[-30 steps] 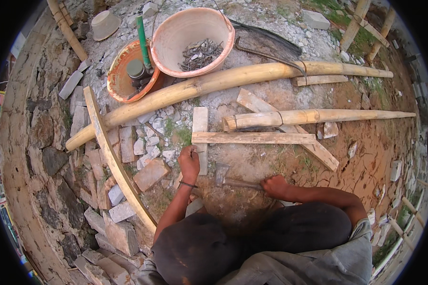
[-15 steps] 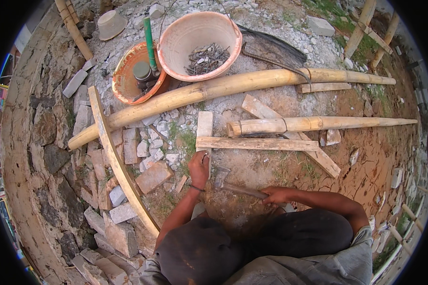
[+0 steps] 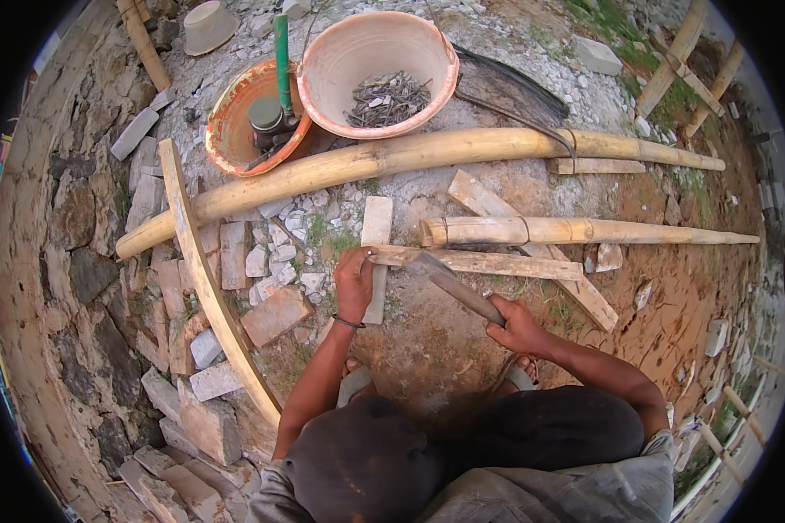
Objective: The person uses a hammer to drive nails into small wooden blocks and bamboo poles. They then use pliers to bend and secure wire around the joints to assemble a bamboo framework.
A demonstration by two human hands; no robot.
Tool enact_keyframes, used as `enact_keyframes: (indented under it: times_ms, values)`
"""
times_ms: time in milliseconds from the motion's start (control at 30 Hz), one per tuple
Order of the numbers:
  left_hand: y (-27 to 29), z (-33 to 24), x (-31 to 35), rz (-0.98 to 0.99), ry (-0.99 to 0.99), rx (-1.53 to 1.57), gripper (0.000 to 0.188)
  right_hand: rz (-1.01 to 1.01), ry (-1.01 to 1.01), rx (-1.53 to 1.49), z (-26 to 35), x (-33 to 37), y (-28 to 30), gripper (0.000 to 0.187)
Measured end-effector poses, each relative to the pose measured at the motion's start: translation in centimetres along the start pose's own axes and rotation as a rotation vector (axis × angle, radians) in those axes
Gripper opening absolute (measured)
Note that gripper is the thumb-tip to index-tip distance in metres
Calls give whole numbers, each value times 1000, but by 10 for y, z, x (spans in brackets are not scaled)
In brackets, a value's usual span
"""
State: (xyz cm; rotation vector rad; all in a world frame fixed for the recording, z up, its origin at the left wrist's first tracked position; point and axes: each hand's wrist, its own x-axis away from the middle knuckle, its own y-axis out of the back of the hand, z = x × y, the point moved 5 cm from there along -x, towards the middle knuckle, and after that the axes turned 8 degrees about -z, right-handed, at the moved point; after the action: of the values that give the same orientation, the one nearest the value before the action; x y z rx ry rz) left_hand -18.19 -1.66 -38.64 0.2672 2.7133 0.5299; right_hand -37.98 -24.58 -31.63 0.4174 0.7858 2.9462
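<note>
While left hand fingers grip the plank, right hand clasps a blurred blade

We're outdoors on a rough building site, bare reddish earth and gravel underfoot, a rough stone wall along the left, long bamboo poles and sawn wooden slats strewn about, plus a pink plastic basin of rusty nails.
</note>
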Motion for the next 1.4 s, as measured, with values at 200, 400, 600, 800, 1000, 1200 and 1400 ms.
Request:
enact_keyframes:
  times_ms: [200, 400, 600, 800, 1000, 1200, 1400]
  values:
    - [-2, -3, 0, 11, -67, -56, 16, -44, -84, 114, 29, -25, 5, 24]
    - [-2, -2, 2, -13, -100, -4, 15, -122, 31, 124, 53, -29, -6, 31]
    - [-7, 8, 4, 43, -87, -89, 14, 61, -75, 326, 44, -44, -24, 28]
    - [-4, 12, 16, 27, 44, -65, 46, -143, 41, 112, 83, -37, -3, 31]
    - [3, 8, 68, 135, 175, -587, 91, -329, 318, 61, 87, -27, 6, 34]
    - [-5, 16, 78, 181, 191, -728, 86, 22, -131, 395, 54, -47, -25, 26]
    - [-7, 24, 81, 189, 205, -722, 83, -355, 406, 72, 106, -27, 24, 26]
